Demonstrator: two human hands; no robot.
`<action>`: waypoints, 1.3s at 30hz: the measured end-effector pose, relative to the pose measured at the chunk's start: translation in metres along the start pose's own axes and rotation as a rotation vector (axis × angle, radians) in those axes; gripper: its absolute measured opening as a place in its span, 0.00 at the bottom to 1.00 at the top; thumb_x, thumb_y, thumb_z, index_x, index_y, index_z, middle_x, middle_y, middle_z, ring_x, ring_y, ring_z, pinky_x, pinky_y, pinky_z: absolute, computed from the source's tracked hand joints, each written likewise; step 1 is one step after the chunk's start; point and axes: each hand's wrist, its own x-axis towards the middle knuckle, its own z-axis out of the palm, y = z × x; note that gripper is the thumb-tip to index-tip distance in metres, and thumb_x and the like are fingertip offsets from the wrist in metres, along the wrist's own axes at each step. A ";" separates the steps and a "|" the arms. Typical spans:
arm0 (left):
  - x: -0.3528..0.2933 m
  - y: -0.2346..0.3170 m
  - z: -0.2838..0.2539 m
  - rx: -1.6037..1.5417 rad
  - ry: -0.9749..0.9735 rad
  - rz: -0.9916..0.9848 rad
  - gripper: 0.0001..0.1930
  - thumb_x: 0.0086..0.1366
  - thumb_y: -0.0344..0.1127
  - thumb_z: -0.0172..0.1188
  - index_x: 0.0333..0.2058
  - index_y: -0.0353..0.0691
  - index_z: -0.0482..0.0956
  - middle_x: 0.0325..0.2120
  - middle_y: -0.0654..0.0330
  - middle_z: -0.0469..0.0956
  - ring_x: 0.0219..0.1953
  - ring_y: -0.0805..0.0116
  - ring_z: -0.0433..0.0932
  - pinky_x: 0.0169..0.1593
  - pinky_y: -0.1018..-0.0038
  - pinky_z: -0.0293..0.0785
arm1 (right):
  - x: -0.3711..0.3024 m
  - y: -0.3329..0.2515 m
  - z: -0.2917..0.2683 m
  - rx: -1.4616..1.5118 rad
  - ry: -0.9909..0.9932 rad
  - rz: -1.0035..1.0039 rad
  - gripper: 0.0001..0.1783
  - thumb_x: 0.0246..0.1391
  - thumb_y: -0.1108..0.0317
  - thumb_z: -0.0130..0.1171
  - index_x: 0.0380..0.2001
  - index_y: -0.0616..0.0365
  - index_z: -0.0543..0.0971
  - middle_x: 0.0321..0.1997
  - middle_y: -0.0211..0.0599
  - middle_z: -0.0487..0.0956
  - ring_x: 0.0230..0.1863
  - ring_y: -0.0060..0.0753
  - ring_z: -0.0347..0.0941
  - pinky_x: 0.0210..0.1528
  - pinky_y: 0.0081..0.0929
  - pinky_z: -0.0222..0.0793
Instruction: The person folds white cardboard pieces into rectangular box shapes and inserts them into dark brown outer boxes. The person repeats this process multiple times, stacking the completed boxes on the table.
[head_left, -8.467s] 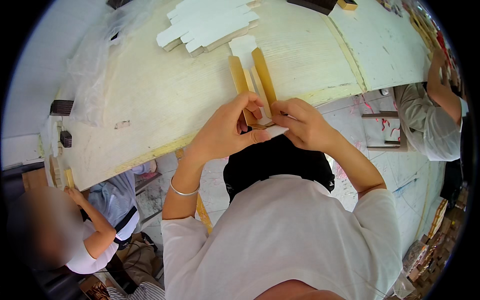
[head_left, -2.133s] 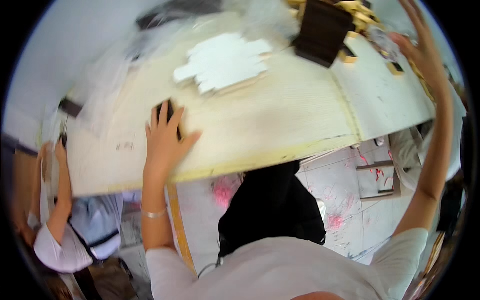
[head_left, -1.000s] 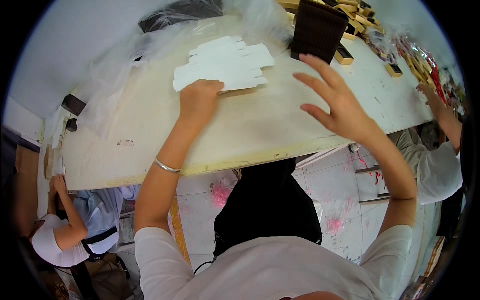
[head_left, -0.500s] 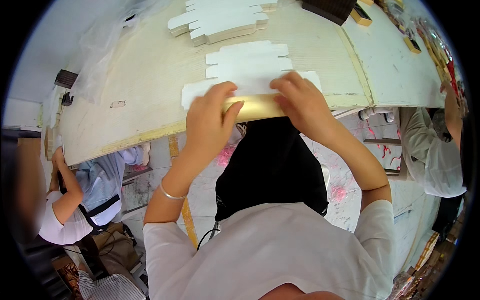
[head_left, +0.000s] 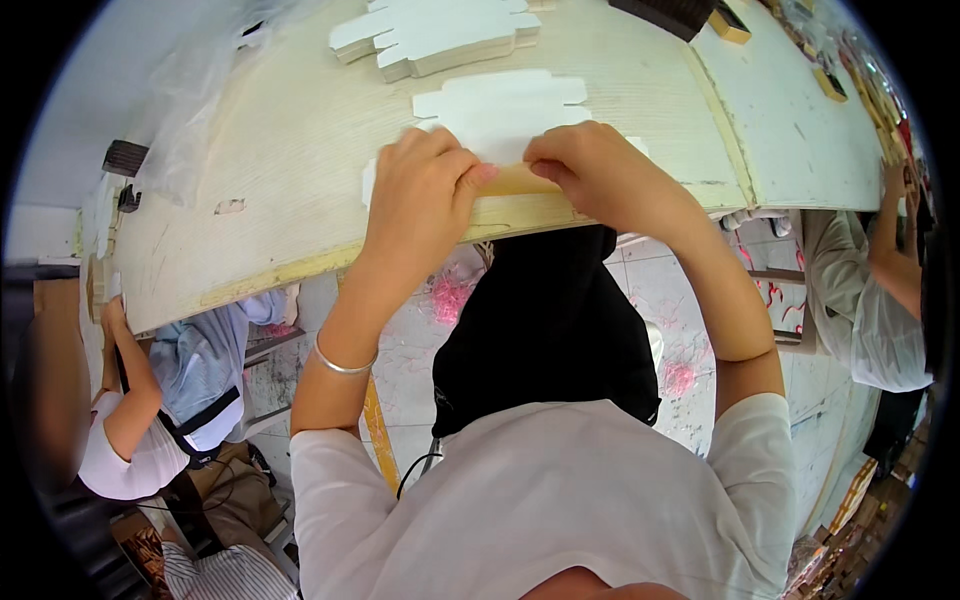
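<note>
Left hand (head_left: 420, 195) and right hand (head_left: 608, 172), both curled, pinch the raised gold-faced near flap (head_left: 518, 180) of a white card blank (head_left: 505, 112) lying near the pale table's (head_left: 300, 170) front edge, a stack of similar blanks (head_left: 450, 35) just beyond.

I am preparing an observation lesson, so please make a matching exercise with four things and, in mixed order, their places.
1. Silver bangle
2. Single white blank
3. White stack
4. Pink shreds

A. on the floor
B. around the left forearm
C. farther back on the table
D. under the left hand and right hand

Pairs: 1-B; 2-D; 3-C; 4-A
</note>
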 end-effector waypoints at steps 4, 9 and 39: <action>-0.011 0.025 -0.018 -0.007 0.017 -0.273 0.11 0.60 0.38 0.60 0.35 0.37 0.80 0.23 0.60 0.72 0.25 0.65 0.69 0.33 0.71 0.64 | -0.004 -0.019 -0.006 0.362 -0.023 0.196 0.14 0.54 0.76 0.55 0.45 0.62 0.74 0.21 0.33 0.73 0.22 0.23 0.66 0.29 0.24 0.66; -0.021 0.015 -0.030 -0.340 -0.270 -0.539 0.11 0.64 0.32 0.57 0.44 0.37 0.75 0.25 0.62 0.72 0.24 0.76 0.66 0.28 0.77 0.61 | -0.036 -0.055 0.026 0.852 -0.037 0.042 0.28 0.54 0.72 0.58 0.59 0.58 0.66 0.49 0.40 0.76 0.48 0.34 0.74 0.52 0.29 0.68; 0.022 -0.017 -0.019 -0.464 -0.445 -0.180 0.27 0.56 0.20 0.54 0.55 0.45 0.68 0.29 0.61 0.70 0.22 0.73 0.66 0.29 0.75 0.66 | 0.020 -0.041 0.001 -0.224 -0.255 -0.246 0.05 0.42 0.74 0.60 0.18 0.57 0.74 0.20 0.32 0.74 0.34 0.36 0.71 0.35 0.34 0.65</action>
